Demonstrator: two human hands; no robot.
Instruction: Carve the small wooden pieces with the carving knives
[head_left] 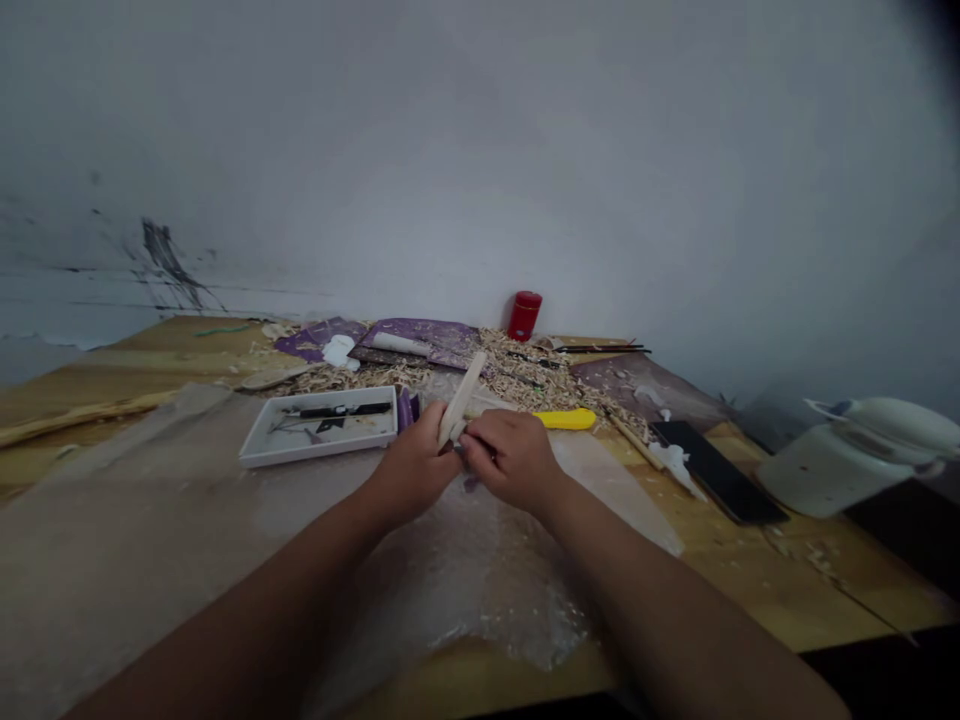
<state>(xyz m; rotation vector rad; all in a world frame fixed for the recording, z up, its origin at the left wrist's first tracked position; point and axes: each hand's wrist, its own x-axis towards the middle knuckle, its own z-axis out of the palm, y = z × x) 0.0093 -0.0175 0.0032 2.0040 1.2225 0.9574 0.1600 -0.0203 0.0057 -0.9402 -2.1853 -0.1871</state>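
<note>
Two bare forearms reach in from the near edge of a wooden table (787, 590), hands meeting at centre. Left hand (411, 465): closed firmly around the lower end of a pale wooden strip (459, 400), which angles up and slightly right, its far end free. Right hand (510, 460): curled shut against the strip's base, knuckles up, fingers tucked in. A small dark object (457, 450) shows between the hands; possibly a blade, too hidden to tell.

Handling, as judged from this grip: the two hands sit close, which favours short, controlled movement. Bracing the wrists together and keeping the strip's base locked in the left hand should limit slipping. Fingers look close to the dark object, so they would do best behind any edge.

Around the work: a crinkled plastic sheet (480, 580) lies beneath the hands. Far left, a white tray (315, 455) holds a black-handled tool (337, 410). Just beyond the right hand lies a yellow handle (566, 419). Wood shavings (525, 375) heap across the far side, over a purple mat (420, 335), with a red cup (523, 315) against the wall. To the right: a flat black slab (716, 470) and a white plastic pot (859, 455).
</note>
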